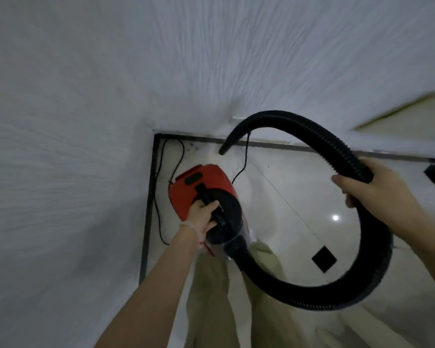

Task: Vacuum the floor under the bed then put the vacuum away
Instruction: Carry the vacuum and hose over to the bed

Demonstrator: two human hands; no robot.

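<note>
A small red and black vacuum [194, 189] hangs low over the floor in a room corner. My left hand [202, 214] is closed around its black top handle. A ribbed black hose [372, 267] loops from the vacuum's front, round to the right and back up over the corner, its open end [222, 149] pointing down near the wall. My right hand [369, 189] grips the hose at the upper right of the loop. The vacuum's thin black cord [158, 187] trails on the floor along the left wall. No bed is in view.
White textured walls [60, 172] meet in the corner, with a dark border strip along the floor edge. The glossy white tile floor [299, 197] has small black diamond insets. My legs in pale trousers [211, 297] stand below the vacuum.
</note>
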